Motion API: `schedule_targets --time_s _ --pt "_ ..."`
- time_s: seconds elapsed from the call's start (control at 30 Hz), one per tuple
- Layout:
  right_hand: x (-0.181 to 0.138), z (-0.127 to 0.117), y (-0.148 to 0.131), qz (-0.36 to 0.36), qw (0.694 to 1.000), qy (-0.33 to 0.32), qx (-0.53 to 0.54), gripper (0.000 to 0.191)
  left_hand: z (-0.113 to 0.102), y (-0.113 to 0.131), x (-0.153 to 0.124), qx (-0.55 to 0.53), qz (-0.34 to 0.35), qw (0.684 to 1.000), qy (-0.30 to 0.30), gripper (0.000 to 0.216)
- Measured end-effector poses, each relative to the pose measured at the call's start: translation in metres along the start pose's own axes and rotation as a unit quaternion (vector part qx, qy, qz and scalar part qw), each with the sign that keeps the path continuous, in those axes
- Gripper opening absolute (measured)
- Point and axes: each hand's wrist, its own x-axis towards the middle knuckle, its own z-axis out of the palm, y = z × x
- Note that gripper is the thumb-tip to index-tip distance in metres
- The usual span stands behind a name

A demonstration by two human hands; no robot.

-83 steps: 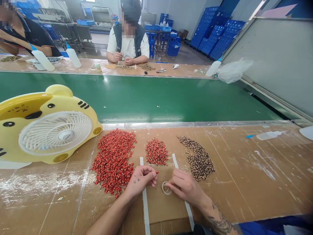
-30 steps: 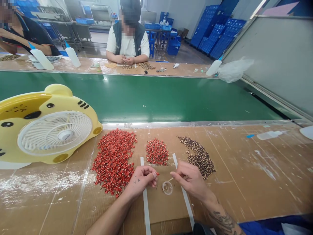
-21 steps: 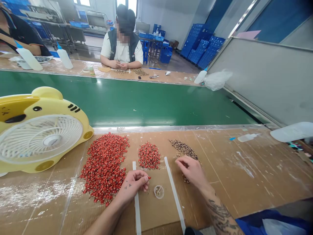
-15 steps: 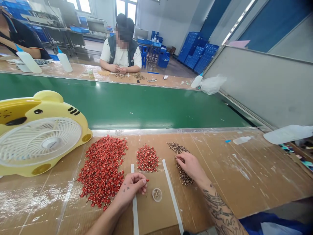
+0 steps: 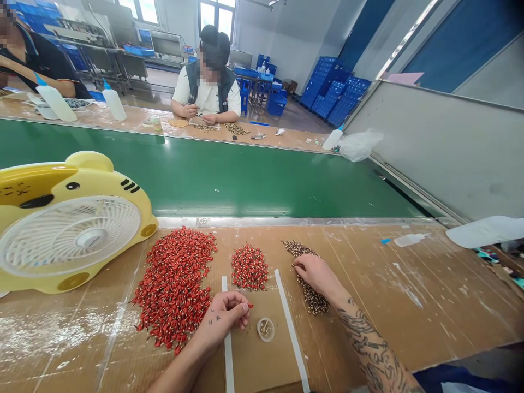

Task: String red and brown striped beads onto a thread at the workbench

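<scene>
1. Brown cardboard-covered desk (image 5: 380, 300), across the lower frame.
2. Large heap of glossy red, pale-tipped pieces (image 5: 176, 284), lower left, probably there for easy reach.
3. Right hand (image 5: 317, 273), right of centre, at the dark brown-and-tan bead heap (image 5: 316, 303); I cannot tell whether its grip holds one.
4. Left hand (image 5: 225, 317), lower centre, grip closed on one red piece (image 5: 250, 305).
5. Clear round plastic cup (image 5: 266, 329), between the hands, likely for both.
6. That piece juts past the fingertips, presumably keeping its end free.
</scene>
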Motion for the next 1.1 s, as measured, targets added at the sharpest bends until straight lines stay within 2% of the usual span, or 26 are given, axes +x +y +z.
schedule_targets --time_s 0.37,0.67,0.77,0.9,0.97,1.1 --pt "-0.012 0.004 -0.001 0.027 0.989 0.055 0.133 0.017 -0.001 0.003 -0.001 0.003 0.003 1.000 -0.008 0.038" --pt "-0.022 0.013 -0.013 0.022 0.969 0.067 0.238 0.018 -0.001 0.001 -0.001 0.005 0.006 1.000 -0.009 0.035" --pt "-0.026 0.012 -0.029 0.005 0.957 0.058 0.283 0.019 -0.001 0.002 0.000 0.004 0.010 1.000 -0.007 0.035" --pt "-0.037 0.015 -0.064 -0.031 0.910 0.019 0.414 0.018 -0.001 0.002 -0.002 0.006 0.014 1.000 -0.002 0.034" --pt "-0.043 0.018 -0.084 -0.042 0.895 0.006 0.443 0.016 0.001 0.002 -0.003 0.015 0.029 0.999 0.005 0.031" --pt "-0.051 0.023 -0.115 -0.042 0.911 0.038 0.409 0.012 0.005 0.001 -0.005 0.045 0.055 0.997 0.029 0.026"
